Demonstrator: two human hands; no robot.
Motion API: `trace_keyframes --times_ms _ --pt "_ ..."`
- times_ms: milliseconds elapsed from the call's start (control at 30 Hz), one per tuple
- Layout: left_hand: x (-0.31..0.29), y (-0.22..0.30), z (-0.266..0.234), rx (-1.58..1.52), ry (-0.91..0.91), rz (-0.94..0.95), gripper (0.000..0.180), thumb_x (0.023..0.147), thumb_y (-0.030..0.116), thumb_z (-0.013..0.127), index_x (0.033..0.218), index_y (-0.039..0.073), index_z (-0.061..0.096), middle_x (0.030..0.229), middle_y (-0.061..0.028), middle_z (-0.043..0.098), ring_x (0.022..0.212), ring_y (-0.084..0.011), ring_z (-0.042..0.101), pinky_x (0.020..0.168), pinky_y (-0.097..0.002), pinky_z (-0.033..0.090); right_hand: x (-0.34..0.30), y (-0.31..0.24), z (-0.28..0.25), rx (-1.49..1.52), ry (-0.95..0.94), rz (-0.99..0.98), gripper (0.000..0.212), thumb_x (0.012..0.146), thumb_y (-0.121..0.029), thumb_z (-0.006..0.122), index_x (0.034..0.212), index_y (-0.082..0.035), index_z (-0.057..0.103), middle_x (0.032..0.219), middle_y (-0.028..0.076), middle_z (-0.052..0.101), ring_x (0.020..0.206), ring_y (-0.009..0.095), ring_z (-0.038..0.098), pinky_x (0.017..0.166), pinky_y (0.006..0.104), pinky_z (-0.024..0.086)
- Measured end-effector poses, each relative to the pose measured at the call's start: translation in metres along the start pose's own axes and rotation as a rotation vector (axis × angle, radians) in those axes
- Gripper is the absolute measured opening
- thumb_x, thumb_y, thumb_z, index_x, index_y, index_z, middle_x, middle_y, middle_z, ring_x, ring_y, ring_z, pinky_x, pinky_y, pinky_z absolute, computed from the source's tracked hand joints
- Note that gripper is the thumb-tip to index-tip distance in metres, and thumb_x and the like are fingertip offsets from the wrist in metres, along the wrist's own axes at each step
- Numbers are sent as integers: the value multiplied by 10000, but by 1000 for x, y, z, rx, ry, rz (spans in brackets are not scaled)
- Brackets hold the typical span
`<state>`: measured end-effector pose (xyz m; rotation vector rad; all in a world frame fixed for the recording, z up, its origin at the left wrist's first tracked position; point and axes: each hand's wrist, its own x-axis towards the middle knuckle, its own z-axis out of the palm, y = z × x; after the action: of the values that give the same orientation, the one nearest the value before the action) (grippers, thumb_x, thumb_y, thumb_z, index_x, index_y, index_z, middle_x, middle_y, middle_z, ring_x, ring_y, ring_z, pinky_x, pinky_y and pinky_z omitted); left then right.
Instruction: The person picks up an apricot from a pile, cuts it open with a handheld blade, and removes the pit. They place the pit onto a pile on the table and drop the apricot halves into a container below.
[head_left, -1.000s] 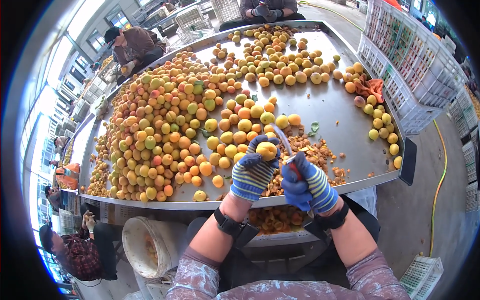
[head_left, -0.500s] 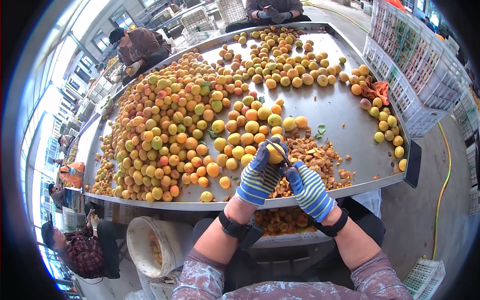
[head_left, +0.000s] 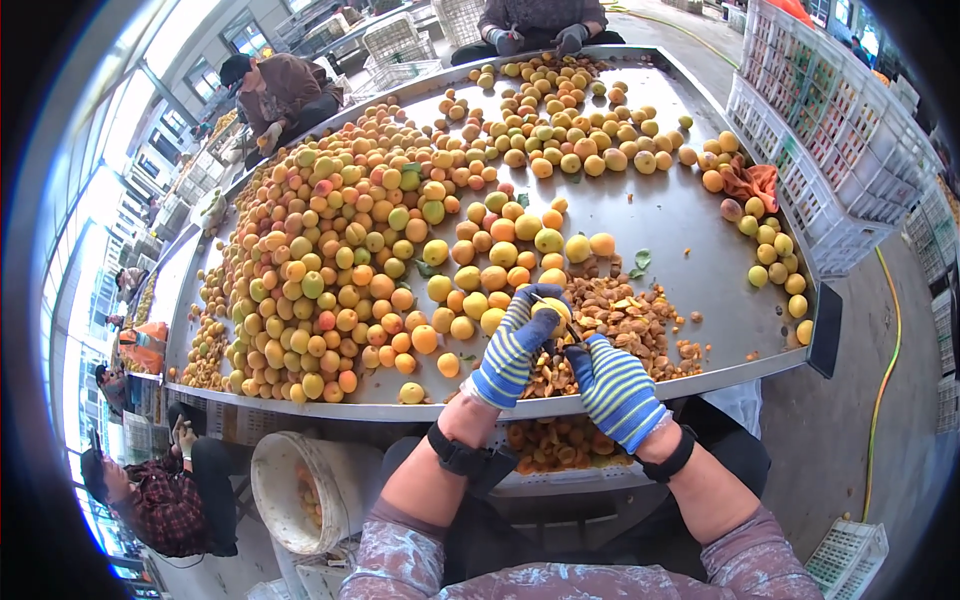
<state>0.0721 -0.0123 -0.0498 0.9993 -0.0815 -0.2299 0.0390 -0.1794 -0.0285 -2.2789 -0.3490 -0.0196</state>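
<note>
Far left, we note a white bucket (head_left: 262,500) below the surface (head_left: 690,240); above it, heaped apricots (head_left: 300,265) crowd the surface. Left grip (head_left: 508,352): narrow, fingers curled around one yellow apricot (head_left: 549,309), which sits at the fingertips. Right grip (head_left: 618,392): closed on a knife (head_left: 573,330), its blade at that fruit. Brown pits (head_left: 645,325) lie beyond; white crates (head_left: 820,120) stand far right.

Grey floor (head_left: 835,420), bright windows (head_left: 98,208)
</note>
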Motion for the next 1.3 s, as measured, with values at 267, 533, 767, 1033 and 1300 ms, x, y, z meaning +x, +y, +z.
trace_keyframes --times_ms 267,533,767,1033,1300 --pt "0 -5 27 -407 19 -88 593 926 394 593 1339 3 425 1279 -188 553 1141 -256 567 1002 -376 452 4 6 2 40 77 -57 361 974 -278 499 1113 47 571 690 246 615 645 402 617 560 478 480" --pt "0 8 5 -43 -65 -20 586 882 233 668 1383 64 415 1263 -246 553 1098 -319 604 976 -459 472 6 16 1 1 14 -142 296 950 -256 548 959 36 592 695 251 610 669 411 614 574 478 471" --pt "-7 4 5 -429 -5 -88 592 886 375 659 1316 28 446 1278 -217 541 1173 -313 552 1015 -451 448 8 15 8 78 31 -126 290 951 -268 543 993 16 590 684 229 612 646 396 613 559 473 475" --pt "-7 -1 -1 -337 65 -84 564 885 193 662 1330 -27 393 1288 -227 529 1156 -329 569 1010 -441 464 8 3 4 -14 -99 -91 237 938 -214 565 1040 0 573 699 240 610 670 412 611 551 466 461" --pt "-6 -10 4 -387 144 6 568 908 312 638 1318 -4 405 1288 -227 529 1146 -329 571 1001 -443 472 10 8 5 -39 -71 -92 333 954 -296 533 1066 14 578 682 227 615 643 393 613 554 478 469"
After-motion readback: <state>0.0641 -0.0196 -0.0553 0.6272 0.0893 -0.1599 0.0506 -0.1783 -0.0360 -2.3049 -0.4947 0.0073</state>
